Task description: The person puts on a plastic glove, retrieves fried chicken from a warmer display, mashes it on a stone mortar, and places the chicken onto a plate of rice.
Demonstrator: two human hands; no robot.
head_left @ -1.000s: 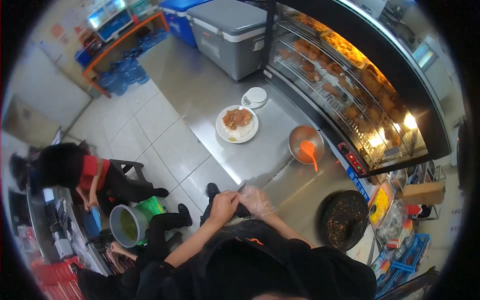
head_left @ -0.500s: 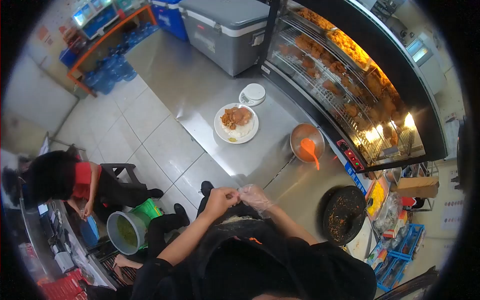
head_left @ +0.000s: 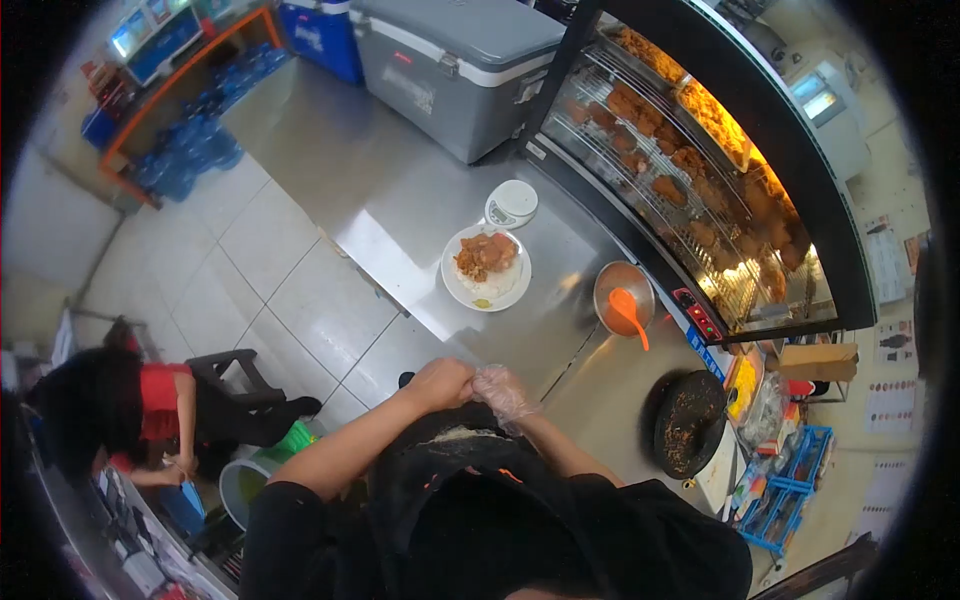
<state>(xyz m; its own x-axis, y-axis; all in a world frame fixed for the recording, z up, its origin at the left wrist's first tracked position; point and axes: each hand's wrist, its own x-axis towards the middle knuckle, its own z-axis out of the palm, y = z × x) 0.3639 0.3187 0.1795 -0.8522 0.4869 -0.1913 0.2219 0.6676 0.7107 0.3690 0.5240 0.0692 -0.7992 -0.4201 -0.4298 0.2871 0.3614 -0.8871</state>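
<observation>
In front of my torso, my left hand [head_left: 443,384] is bare, its fingers curled closed against my right hand. My right hand [head_left: 503,392] wears a clear plastic glove, and its fingers are bent in toward the left one. The hands touch; whatever is pinched between them is hidden. Beyond them, on the steel counter [head_left: 390,215], a white plate [head_left: 452,285] carries rice [head_left: 500,283], brown chopped food [head_left: 470,262] and a larger piece of meat [head_left: 500,250]. A small white kitchen scale [head_left: 512,203] stands just behind the plate.
To the right are a metal bowl [head_left: 604,283] with an orange spoon [head_left: 627,306], a dark pan [head_left: 690,425] and a lit glass food warmer [head_left: 690,190]. Grey [head_left: 450,80] and blue [head_left: 325,42] cool boxes stand behind. At left, a person in red [head_left: 160,400] is beside a bucket [head_left: 238,490].
My hands have risen slightly and pressed closer together, the left now more fist-like. The view has shifted; the bucket at left is more covered by my arm.
</observation>
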